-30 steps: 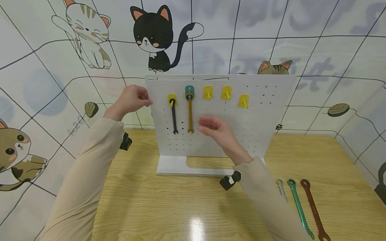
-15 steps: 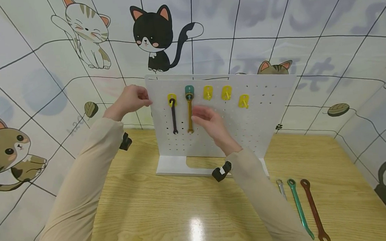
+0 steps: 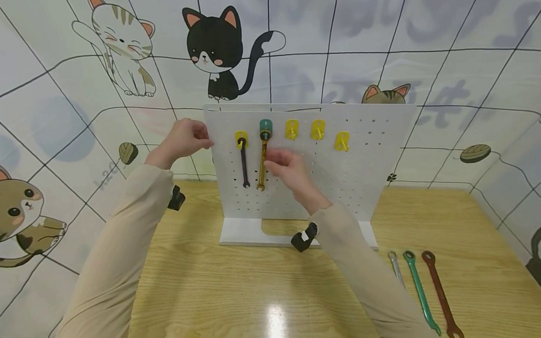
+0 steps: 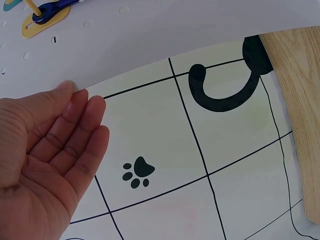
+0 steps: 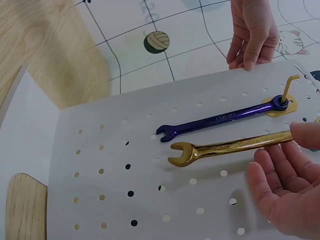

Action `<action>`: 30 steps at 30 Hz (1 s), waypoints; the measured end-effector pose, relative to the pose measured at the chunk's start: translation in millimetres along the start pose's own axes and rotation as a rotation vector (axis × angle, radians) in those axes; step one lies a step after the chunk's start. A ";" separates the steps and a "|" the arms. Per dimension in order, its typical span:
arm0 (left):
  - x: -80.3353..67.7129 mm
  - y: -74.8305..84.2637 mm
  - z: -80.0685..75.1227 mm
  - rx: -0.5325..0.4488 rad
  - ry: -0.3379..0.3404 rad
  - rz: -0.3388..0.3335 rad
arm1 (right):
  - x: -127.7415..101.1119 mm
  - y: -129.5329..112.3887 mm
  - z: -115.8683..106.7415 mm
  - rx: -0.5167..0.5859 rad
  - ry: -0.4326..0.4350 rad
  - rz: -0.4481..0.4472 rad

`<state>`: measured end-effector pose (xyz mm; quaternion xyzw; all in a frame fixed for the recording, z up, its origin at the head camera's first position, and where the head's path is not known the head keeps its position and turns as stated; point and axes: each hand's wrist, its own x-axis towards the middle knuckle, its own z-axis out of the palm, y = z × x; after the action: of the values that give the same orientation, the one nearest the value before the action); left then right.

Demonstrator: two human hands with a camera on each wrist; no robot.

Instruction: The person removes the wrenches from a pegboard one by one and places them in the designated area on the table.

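The left hand [image 3: 184,138] pinches the pegboard [image 3: 360,170] at its left edge, likely to steady it. On the pegboard's front, the right hand [image 3: 294,173], fingers curled, pinches the gold wrench [image 5: 232,146], whose ring end hangs on the teal hook [image 3: 266,124], probably taking its weight.

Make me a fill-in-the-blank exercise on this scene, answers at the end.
1. The left hand is at the edge of the pegboard, while the gold wrench is in the ____ hand.
2. The number of yellow hooks holding no wrench is ____.
3. On the table, between the silver wrench and the red wrench, lies a ____ wrench.

Missing words: right; three; green.
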<state>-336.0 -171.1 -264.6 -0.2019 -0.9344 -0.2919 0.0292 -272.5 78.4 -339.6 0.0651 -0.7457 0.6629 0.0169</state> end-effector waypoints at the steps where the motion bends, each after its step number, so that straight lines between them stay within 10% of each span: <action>1: -0.1 0.1 0.0 -0.001 -0.001 -0.002 | -0.1 0.8 0.8 -0.006 0.000 0.013; 30: 0.8 0.0 1.0 -0.003 0.004 -0.015 | -28.9 6.2 0.9 0.015 -0.083 -0.073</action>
<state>-336.7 -170.2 -265.3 -0.1946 -0.9354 -0.2938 0.0286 -244.6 80.4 -349.0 0.1199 -0.7380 0.6640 0.0095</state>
